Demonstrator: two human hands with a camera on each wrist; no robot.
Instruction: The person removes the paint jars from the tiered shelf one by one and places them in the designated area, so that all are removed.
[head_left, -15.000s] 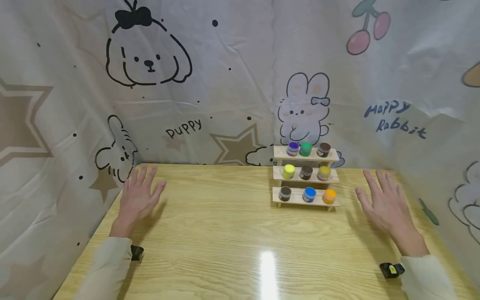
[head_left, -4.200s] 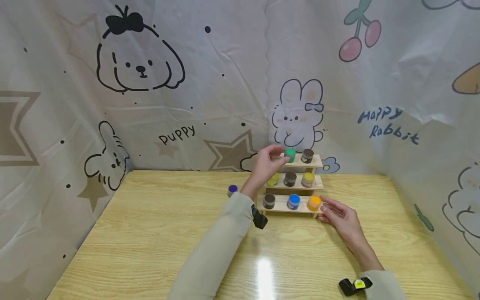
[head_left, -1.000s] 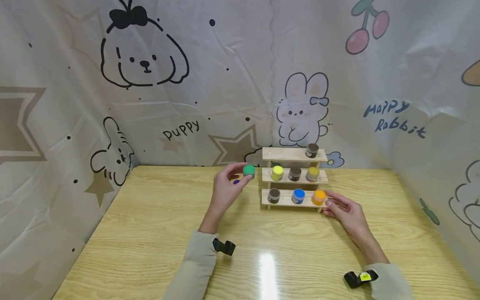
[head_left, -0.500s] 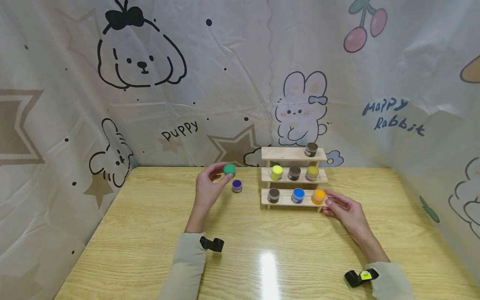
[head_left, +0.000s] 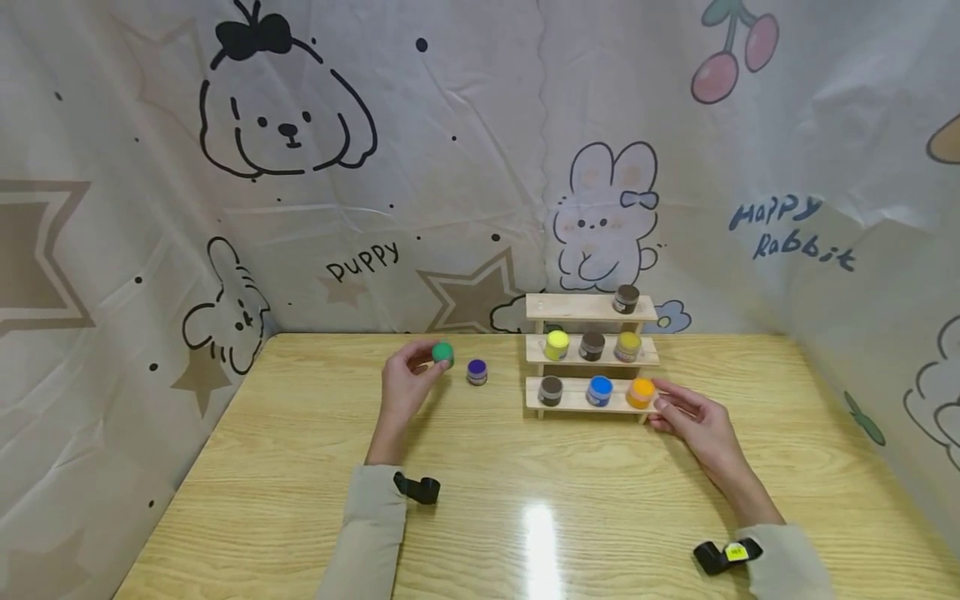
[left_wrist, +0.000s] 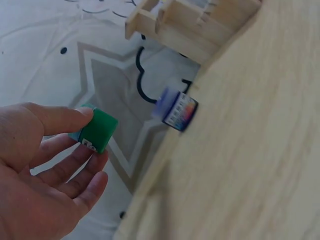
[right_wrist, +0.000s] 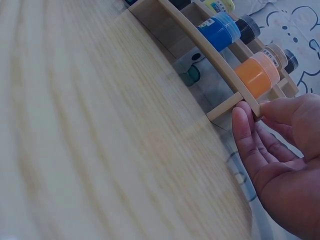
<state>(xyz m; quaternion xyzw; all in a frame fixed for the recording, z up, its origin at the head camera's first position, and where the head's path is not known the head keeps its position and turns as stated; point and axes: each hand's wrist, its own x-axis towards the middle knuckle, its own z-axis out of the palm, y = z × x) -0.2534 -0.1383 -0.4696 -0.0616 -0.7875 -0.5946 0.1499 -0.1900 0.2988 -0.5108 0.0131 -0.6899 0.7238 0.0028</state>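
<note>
My left hand pinches the green jar, just left of the purple jar on the tabletop. My right hand pinches the wooden rack at its lower right end, beside the orange jar.

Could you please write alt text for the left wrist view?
A left hand pinches a small green jar; to the right, a blurred purple jar stands on a wooden table, with part of a wooden rack at the top.
</note>
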